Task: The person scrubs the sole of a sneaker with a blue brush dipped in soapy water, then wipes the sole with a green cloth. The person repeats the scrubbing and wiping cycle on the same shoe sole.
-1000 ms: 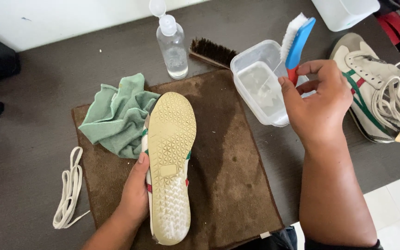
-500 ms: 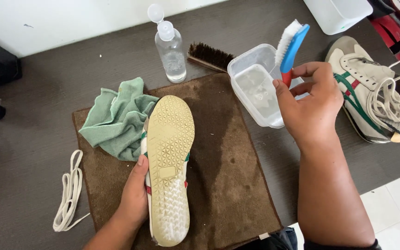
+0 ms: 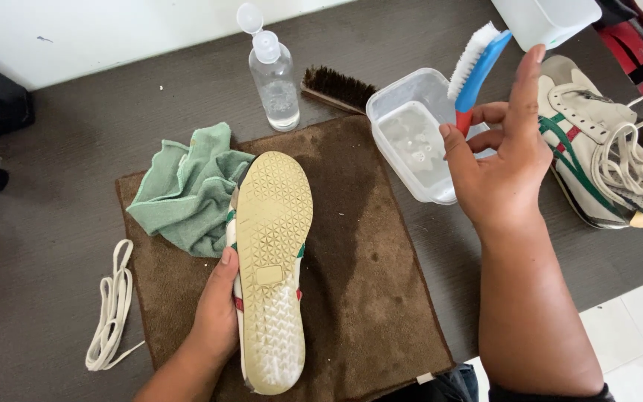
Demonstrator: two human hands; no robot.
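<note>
On the dark floor, left edge: a white shoelace lies looped, just off the left edge of the brown mat, well apart from both hands.
Mat, top-left corner: a crumpled green cloth, soft and folded on itself, touching the toe end of the shoe.
Shoe: the shoe lies sole up on the mat, long axis running from the near edge toward the far edge, toe away from the person. Sole is pale yellow rubber with a raised triangle pattern, whitish at the heel end.
Left hand: the left hand is curled round the shoe's left side near the heel, thumb on the sole edge, holding it steady.
Beyond the mat's far edge: a clear plastic bottle with its flip cap open, upright; beside it a brown-bristled wooden brush lying flat.
Mat, top-right corner: a clear rectangular tub holding cloudy liquid, partly over the mat's corner.
Right hand: the right hand grips the handle of a blue brush with white bristles, index finger stretched up, other fingers closed. The brush is raised above the tub.
Key relation: the shoe lies left of and nearer than the brush hand; the left hand is already on it.
Right edge: a second shoe, upright, cream with green stripes, laces loose.
</note>
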